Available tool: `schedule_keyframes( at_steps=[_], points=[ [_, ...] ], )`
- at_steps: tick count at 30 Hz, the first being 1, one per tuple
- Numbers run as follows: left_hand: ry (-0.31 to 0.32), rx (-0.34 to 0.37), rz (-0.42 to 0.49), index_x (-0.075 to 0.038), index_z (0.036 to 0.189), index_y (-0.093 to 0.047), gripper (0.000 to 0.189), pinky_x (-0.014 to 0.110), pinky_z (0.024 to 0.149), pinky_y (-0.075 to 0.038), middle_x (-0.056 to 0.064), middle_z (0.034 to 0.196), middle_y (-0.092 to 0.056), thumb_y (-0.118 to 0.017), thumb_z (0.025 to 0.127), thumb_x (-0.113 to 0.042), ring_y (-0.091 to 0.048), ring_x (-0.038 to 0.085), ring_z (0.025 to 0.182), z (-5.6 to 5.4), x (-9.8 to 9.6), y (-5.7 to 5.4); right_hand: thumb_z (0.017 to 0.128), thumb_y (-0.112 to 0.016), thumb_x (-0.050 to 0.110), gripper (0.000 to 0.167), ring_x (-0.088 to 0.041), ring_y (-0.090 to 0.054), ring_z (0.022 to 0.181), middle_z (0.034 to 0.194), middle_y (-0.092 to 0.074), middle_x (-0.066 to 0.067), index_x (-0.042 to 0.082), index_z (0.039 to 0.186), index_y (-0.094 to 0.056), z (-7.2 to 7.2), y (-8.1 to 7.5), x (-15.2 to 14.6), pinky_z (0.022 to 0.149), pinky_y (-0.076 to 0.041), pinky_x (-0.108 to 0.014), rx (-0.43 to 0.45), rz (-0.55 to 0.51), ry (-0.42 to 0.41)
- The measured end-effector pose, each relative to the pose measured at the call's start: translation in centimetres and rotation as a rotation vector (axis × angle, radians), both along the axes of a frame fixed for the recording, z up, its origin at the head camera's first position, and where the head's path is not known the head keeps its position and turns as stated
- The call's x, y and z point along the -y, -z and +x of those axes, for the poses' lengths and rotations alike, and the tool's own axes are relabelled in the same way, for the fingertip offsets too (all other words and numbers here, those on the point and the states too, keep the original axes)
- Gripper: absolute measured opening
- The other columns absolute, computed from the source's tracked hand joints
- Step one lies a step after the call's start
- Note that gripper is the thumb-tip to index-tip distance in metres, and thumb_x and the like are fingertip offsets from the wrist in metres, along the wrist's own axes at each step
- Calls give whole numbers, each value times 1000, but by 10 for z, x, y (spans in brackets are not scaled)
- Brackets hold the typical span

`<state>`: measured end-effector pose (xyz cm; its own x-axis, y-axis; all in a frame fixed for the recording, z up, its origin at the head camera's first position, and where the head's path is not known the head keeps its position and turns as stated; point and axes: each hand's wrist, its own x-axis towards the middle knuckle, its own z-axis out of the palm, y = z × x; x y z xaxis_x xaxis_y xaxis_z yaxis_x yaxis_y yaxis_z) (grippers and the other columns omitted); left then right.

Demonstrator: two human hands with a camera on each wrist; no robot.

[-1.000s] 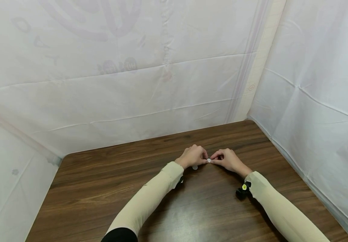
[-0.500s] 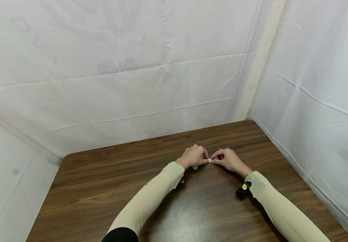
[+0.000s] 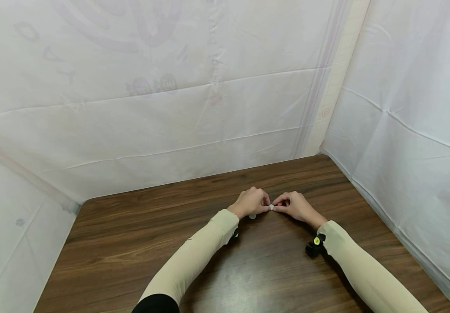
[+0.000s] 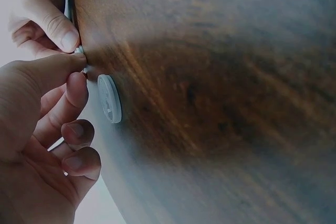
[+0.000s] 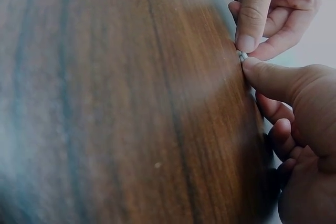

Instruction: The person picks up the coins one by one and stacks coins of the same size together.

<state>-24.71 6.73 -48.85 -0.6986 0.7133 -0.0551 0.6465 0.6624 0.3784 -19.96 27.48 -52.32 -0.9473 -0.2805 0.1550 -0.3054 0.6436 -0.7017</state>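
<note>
In the head view, my left hand (image 3: 250, 202) and right hand (image 3: 296, 207) meet fingertip to fingertip low over the brown table (image 3: 162, 226). Between them is a small whitish piece (image 3: 271, 208), pinched by thumb and finger on each side. Only a thin edge of this piece (image 4: 80, 50) shows in the left wrist view, and its kind is hard to tell. Close to the left hand lies a round, flat, pale disc (image 4: 109, 99) with a raised rim, partly see-through. The right wrist view catches that disc only edge-on, at the top.
White printed sheeting (image 3: 162, 121) hangs behind the table, and more sheeting (image 3: 413, 130) runs along the right side. The table's back edge lies a short way beyond the hands. Black wrist cameras sit under both cuffs, the right one (image 3: 314, 247) in plain view.
Both hands and the whitish piece between them have shifted very slightly to the right. The pinch of each hand and the disc on the table look the same.
</note>
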Motion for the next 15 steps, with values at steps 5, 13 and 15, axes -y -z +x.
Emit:
schedule_keyframes(
  at_steps=[5,13,15],
  points=[
    [3,-7,2,-20,100,-80,10,21,56,-47,-11,78,-69,-74,97,-28,-59,1,62,0,-1,1,90,-82,20,7,-9,-48,64,85,-71,9,18,97,-82,0,-1,-1,59,-40,-25,5,8,-9],
    [2,-5,9,-20,99,-80,10,21,56,-48,-12,78,-69,-75,96,-29,-59,0,63,0,-1,2,90,-81,17,8,-10,-49,65,87,-72,8,17,98,-82,-2,1,-5,59,-41,-25,8,1,-31],
    [3,-3,11,-20,98,-80,10,21,56,-48,-12,78,-69,-75,96,-29,-59,0,62,-1,-1,2,90,-81,16,8,-9,-49,65,88,-72,8,17,98,-82,-2,1,-6,59,-41,-25,8,-2,-34]
  ],
)
